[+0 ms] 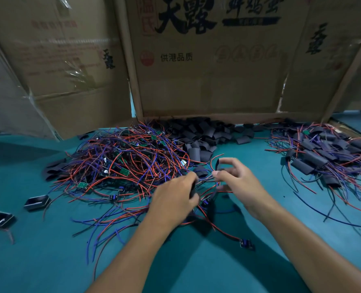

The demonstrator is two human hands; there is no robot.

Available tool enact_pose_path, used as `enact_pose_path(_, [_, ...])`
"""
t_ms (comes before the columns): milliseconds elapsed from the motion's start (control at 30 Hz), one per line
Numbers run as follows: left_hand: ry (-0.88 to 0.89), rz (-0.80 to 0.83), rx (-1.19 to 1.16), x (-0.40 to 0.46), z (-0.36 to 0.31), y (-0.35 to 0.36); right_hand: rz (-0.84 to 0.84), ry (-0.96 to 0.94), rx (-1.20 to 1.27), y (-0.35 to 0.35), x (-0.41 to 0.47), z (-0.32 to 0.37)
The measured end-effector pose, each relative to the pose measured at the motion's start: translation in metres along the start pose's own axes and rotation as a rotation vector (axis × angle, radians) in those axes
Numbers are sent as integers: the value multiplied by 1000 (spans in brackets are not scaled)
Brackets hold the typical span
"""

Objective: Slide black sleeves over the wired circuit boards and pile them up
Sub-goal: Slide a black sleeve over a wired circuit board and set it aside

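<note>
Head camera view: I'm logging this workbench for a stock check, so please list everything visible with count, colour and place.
Tangled heap of unsleeved wired circuit boards: too many to count; green boards, red, blue and black wires; left of centre.
Pile of loose black tube sleeves: many; black; centre back, against the cardboard.
Pile of sleeved boards: many; black sleeves, red and blue wires; right.
Small open black boxes: two; black; near left.
Flattened brown cardboard cartons: several; brown, black and red print; standing behind.
Teal table mat: one; teal; under everything.
Left hand: grip on a dark piece with wires, centre.
Right hand: pinches a black sleeve, centre.
</note>
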State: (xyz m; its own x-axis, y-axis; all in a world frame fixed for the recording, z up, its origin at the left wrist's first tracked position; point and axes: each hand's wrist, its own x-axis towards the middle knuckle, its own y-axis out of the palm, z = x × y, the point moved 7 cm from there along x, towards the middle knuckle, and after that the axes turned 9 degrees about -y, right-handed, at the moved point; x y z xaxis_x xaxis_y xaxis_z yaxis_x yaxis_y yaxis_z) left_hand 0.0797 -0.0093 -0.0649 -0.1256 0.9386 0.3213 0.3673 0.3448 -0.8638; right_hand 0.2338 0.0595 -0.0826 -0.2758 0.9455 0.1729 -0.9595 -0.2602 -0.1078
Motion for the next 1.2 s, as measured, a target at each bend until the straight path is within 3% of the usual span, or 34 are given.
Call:
enact_pose_path(100, [-229, 25, 33, 6, 34, -14, 13, -138, -229, -11, 0, 11])
enact_pose_path(167, [-287, -98, 78, 9, 51, -37, 94, -94, -28, -1, -5, 11])
enact_pose_path(233, [-223, -146, 51, 10, 50, -50, 155, 5, 194, 14, -10, 11])
enact_pose_path(333, [-8, 49, -205, 5, 14, -37, 192, 148, 342, 32, -20, 8])
enact_pose_path(433, [128, 140, -275, -3, -18, -16, 269, 131, 274, 43, -28, 9])
enact_pose_path(567, [87, 49, -287, -3, -21, -11, 314, 52, 236, 45, -29, 15])
enact_pose_path(633, [92, 33, -297, -6, -25, -12, 295, -7, 174, 41, -26, 17])
enact_pose_path(767, [143, 184, -308, -3, -12, -21, 200, -49, 110, 32, -20, 15])
enact_pose_path(833, [-27, 22, -204, 11, 33, -47, 142, -41, 94, 23, -14, 11])
enact_pose_path(933, [-472, -447, -56, 7, 118, -100, 96, -61, 69, 11, -8, 10])
enact_pose_path(967, [-570, -516, -47, 1, 135, -105, 86, -60, 71, 10, -7, 10])
enact_pose_path(1100, [-677, -322, 89, 2, 150, -74, 79, -56, 55, 15, -9, 7])
enact_pose_path(1200, [-691, -285, 210, 5, 147, -65, 90, -65, 37, 18, -12, 9])
